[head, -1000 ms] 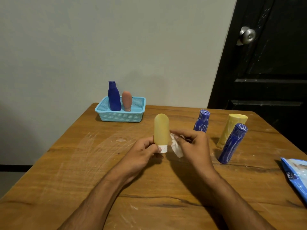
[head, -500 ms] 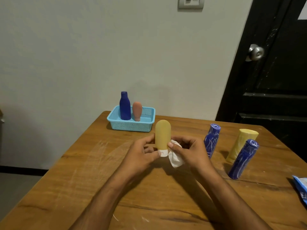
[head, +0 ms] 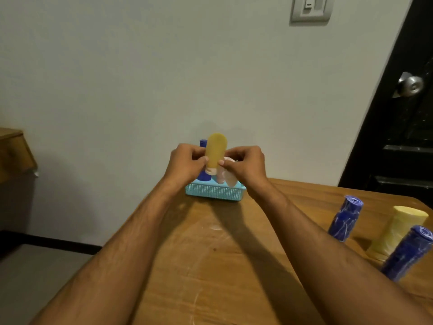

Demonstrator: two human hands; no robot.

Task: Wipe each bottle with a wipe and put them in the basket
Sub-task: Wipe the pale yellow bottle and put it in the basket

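Observation:
A yellow-orange bottle (head: 216, 150) with a white cap at the bottom is held upright above the light blue basket (head: 215, 191). My left hand (head: 187, 165) grips its lower left side. My right hand (head: 246, 165) pinches a white wipe (head: 226, 175) against the bottle's lower right side. A dark blue bottle (head: 203, 160) stands in the basket, mostly hidden behind my left hand. On the table at the right stand two blue patterned bottles (head: 345, 221) (head: 407, 252) and a pale yellow bottle (head: 396, 231).
The wooden table (head: 210, 266) fills the lower view, with its left edge running diagonally. A black door with a metal knob (head: 411, 84) is at the right. A light switch (head: 309, 9) sits on the wall above. Another wooden piece (head: 11, 151) is at far left.
Both hands have carried the yellow-orange bottle and wipe away from me, from over the table's middle to above the basket. The view has tilted upward.

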